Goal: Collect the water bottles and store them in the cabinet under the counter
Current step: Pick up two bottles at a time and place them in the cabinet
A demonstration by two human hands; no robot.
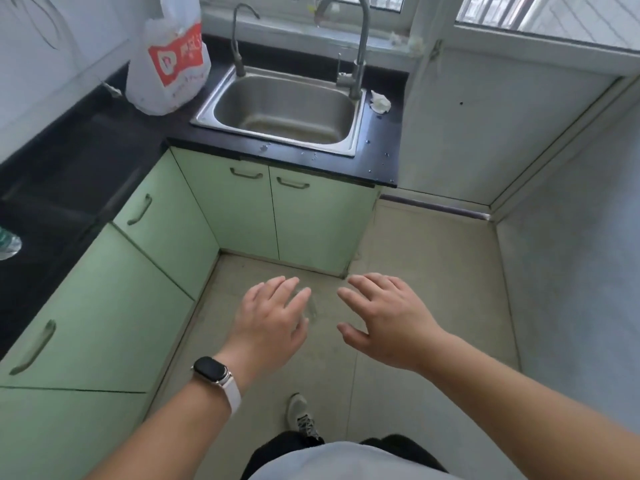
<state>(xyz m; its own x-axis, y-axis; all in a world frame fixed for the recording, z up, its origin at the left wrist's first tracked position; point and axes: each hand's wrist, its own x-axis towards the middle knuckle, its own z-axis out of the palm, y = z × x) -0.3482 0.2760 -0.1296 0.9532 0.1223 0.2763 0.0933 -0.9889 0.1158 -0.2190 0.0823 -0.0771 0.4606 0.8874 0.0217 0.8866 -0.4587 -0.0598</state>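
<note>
Water bottle (pixel 7 242): only a small part of one is seen, at the far left edge, on the black tabletop (pixel 86 161). It cannot be told if it is standing or lying down. The left hand (pixel 273 317) and the right hand (pixel 388 317) are held out side by side over the floor (pixel 433 271), near each other but not touching, and well apart from the bottle. The fingers of both are spread and almost straight, and nothing is held in them. A watch (pixel 211 372) with a white band is worn on the left wrist. The green cabinet doors (pixel 249 209) under the tabletop are all closed. A metal sink (pixel 273 137) is set into the tabletop at the back, with a tall tap (pixel 360 46) and a small tap (pixel 237 46) behind it. A white plastic bag (pixel 166 64) with a red mark is seen on the tabletop just left of the sink. A crumpled bit of paper (pixel 380 102) is seen to the right of the sink. One shoe (pixel 299 414) is seen on the floor below the hands.
</note>
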